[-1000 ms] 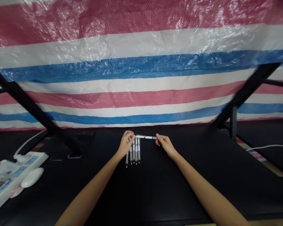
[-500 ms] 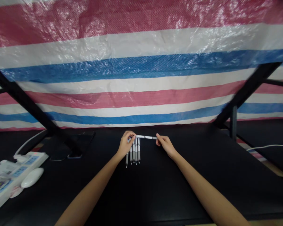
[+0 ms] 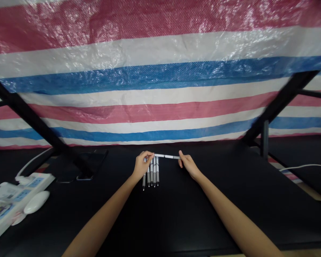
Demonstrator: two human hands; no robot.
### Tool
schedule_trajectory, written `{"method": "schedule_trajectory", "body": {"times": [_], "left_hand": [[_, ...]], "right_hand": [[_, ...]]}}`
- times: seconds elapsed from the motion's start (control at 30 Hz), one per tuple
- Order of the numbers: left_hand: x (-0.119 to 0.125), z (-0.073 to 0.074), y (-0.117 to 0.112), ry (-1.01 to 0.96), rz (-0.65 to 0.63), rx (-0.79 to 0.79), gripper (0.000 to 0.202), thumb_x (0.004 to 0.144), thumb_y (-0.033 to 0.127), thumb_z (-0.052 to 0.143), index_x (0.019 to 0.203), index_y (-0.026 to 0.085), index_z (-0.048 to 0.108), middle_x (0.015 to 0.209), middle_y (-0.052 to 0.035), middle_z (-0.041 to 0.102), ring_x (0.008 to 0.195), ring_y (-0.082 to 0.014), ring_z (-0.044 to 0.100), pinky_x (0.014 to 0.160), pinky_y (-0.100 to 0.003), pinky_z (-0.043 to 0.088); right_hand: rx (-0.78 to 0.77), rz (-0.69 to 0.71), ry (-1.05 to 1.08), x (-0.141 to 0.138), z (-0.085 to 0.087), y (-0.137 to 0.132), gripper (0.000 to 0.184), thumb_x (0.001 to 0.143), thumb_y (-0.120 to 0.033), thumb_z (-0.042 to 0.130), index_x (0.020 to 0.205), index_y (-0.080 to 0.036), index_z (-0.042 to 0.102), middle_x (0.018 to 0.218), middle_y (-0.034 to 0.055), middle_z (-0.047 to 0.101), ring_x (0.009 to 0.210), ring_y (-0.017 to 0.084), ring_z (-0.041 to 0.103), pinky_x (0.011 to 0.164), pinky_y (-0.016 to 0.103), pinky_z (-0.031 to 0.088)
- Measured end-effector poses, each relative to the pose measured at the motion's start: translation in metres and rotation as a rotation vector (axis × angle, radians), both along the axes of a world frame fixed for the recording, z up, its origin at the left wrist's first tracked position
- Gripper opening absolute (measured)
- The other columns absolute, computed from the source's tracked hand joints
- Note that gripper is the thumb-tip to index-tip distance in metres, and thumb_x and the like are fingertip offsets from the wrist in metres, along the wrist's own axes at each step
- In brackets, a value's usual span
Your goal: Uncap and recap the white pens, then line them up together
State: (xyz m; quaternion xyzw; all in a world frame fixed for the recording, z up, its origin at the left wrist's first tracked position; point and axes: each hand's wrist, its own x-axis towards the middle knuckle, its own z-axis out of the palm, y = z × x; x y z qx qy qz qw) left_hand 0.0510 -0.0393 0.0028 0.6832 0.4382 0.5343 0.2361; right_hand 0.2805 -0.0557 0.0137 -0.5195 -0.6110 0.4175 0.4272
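Note:
A white pen (image 3: pixel 167 156) lies level in the air or just above the black table top (image 3: pixel 192 210), its ends between my two hands. My left hand (image 3: pixel 143 165) grips its left end, with the fingers over the tops of a row of several grey-and-white pens (image 3: pixel 153 175). Those pens lie side by side on the table, pointing toward me, and their upper parts are partly hidden by my left hand. My right hand (image 3: pixel 188 165) pinches the pen's right end between its fingertips.
Left of my hands lie dark phones (image 3: pixel 92 160), a white power strip (image 3: pixel 21 192) and a white computer mouse (image 3: pixel 36 202). A white cable (image 3: pixel 305 166) runs at the right. Black metal struts (image 3: pixel 34 117) cross in front of a striped red, white and blue tarp (image 3: pixel 160 75).
My left hand has shifted slightly right and flattened along the pen's end. My right hand has moved slightly right, and the pen stays between both hands.

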Motion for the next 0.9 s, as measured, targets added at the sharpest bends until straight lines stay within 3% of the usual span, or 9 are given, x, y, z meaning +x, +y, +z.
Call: {"method": "schedule_trajectory", "body": {"times": [0.3,0.5,0.9], "left_hand": [[0.000,0.001,-0.002,0.003,0.019,0.025,0.010,0.077,0.023,0.061,0.079,0.018,0.069,0.075,-0.0036,0.067,0.067,-0.0141,0.056,0.067,-0.025,0.044],[0.000,-0.001,0.002,-0.167,-0.018,-0.104,0.014,0.075,0.028,0.064,0.080,0.015,0.067,0.078,-0.0053,0.069,0.073,-0.0153,0.063,0.069,-0.026,0.047],[0.000,0.006,0.002,-0.602,-0.143,-0.390,0.038,0.061,0.027,0.077,0.094,0.015,0.063,0.077,-0.0022,0.068,0.072,-0.0143,0.065,0.073,-0.028,0.053]], "right_hand": [[0.010,0.062,0.010,0.002,-0.004,0.003,0.073,0.086,-0.067,0.018,0.033,-0.021,0.037,0.037,0.0002,0.036,0.043,0.011,0.039,0.055,0.028,0.032],[0.003,0.098,-0.086,0.001,-0.003,0.001,0.075,0.085,-0.069,0.013,0.037,-0.020,0.044,0.040,0.0006,0.041,0.046,0.012,0.044,0.059,0.028,0.035],[0.100,0.408,-0.191,-0.001,-0.003,-0.006,0.055,0.083,-0.061,0.043,0.061,-0.015,0.062,0.061,0.0026,0.059,0.061,0.014,0.053,0.062,0.025,0.037]]}}
